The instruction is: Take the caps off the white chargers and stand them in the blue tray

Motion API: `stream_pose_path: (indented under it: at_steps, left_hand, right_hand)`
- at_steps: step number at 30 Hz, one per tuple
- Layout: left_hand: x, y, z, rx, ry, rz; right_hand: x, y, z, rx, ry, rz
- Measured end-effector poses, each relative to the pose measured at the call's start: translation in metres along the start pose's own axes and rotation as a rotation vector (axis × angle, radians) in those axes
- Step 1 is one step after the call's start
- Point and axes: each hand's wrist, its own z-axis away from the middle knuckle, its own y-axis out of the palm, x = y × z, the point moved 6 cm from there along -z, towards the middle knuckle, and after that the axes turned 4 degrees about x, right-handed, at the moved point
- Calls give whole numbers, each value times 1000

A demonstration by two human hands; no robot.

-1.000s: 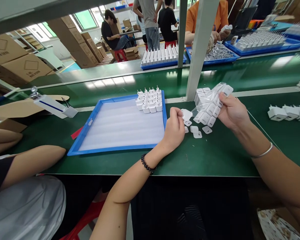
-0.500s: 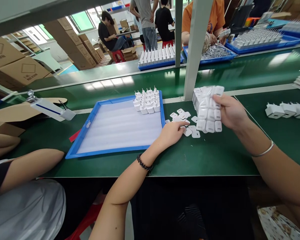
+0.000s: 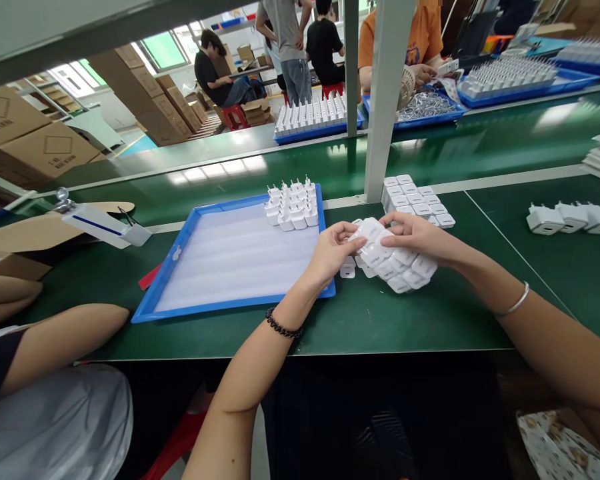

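Observation:
A pack of white square charger pieces [image 3: 397, 267], seemingly wrapped in clear film, is held tilted above the green table. My left hand [image 3: 334, 250] pinches its upper left corner between thumb and fingers. From the other side, my right hand [image 3: 417, 237] grips the upper edge. Loose flat white covers [image 3: 347, 268] lie under and beside the pack, which partly hides them. Behind my right hand sits a block of similar white pieces [image 3: 415, 200] in rows. White plug chargers [image 3: 293, 207] stand, pins up, in the far right corner of the blue-rimmed tray [image 3: 165, 293].
A grey post [image 3: 385, 100] rises behind the hands. Several chargers [image 3: 573, 219] lie to the right. At left are a white device [image 3: 100, 223] and a neighbour's arm [image 3: 70, 327]. Across the green bench, a person in orange [image 3: 425, 40] handles parts near blue trays [image 3: 430, 117].
My right hand has brought the pack left and down, tilting it. My left hand has risen from the loose covers and taken hold of the pack's corner. The block behind is now uncovered.

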Motion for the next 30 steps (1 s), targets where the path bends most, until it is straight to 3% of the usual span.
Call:
stream_pose_path:
  at_steps: [6,11,14,18,22,24,27,28,30]
  left_hand:
    - [-19,-28,8,-387,275,152]
    - [-20,-24,12,-437,377,138]
    - [-17,-21,12,-438,428,62]
    - [-14,-17,9,-341,398,-60]
    - [-32,-16,17,-312,476,-337]
    - [-41,-7,19,-196,510,-575]
    - [-28,11,14,135,295,-718]
    - [-21,13,12,194,206,-696]
    - [-9,14,10,195,107,-605]
  right_hand:
    - [7,-5,2,78,-108,-277]
    - [14,11,6,144,-195,-378]
    - [11,11,4,46,-208,-300]
    - [6,-3,0,-179,-198,-190]
    - [10,-6,1,-133,-160,-58]
    - [12,-2,3,-60,-127,13]
    - [11,1,4,-22,-107,54]
    - [10,1,4,-38,-110,42]
    - [8,0,2,-93,-127,-20]
